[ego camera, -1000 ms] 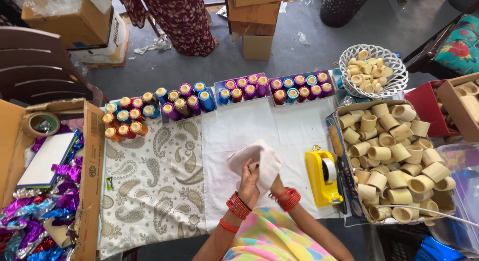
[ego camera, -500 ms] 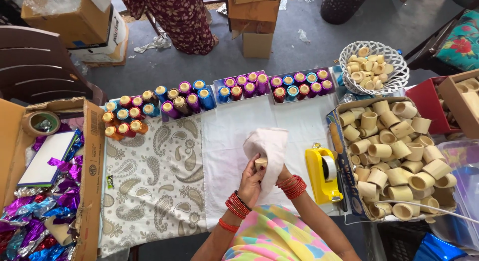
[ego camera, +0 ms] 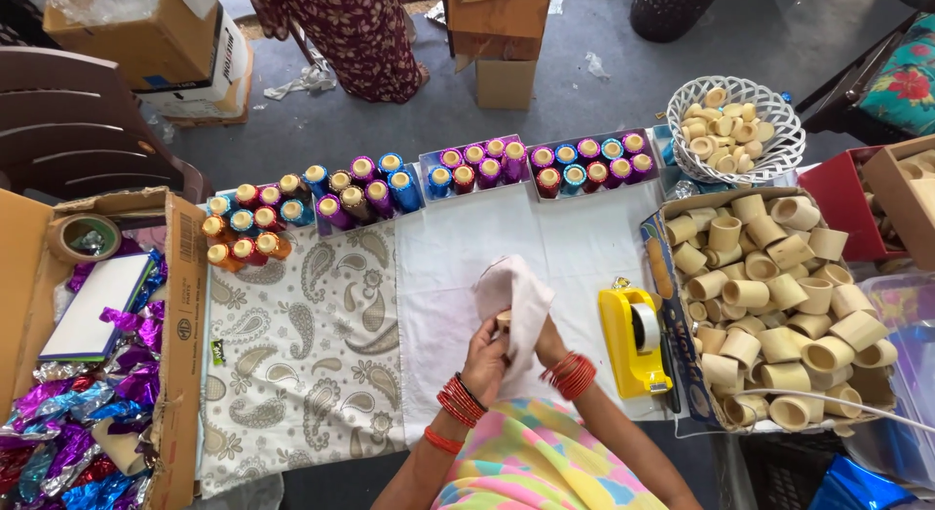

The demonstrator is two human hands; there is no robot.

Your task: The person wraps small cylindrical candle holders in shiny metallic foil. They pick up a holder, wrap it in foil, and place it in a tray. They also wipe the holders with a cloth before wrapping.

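Cloth-covered counter (ego camera: 292,374) below you: your left hand (ego camera: 484,354) and right hand (ego camera: 547,342) now grip a cup (ego camera: 504,321), the white cloth (ego camera: 513,298) lifted upright over it since earlier.

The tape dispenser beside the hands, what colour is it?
Yellow: the tape dispenser shows best in the head view, just right of the hands.

We look down on a grey floor (ego camera: 584,91) with scraps of white litter. A low work surface is covered by a white cloth (ego camera: 584,247) and a paisley cloth (ego camera: 302,344). Stacked dark brown plastic chairs (ego camera: 78,130) stand at upper left. Cardboard boxes (ego camera: 502,33) sit on the floor beyond, more at far left. A cushion with a floral print (ego camera: 901,81) shows at upper right. Light is even, soft daylight.
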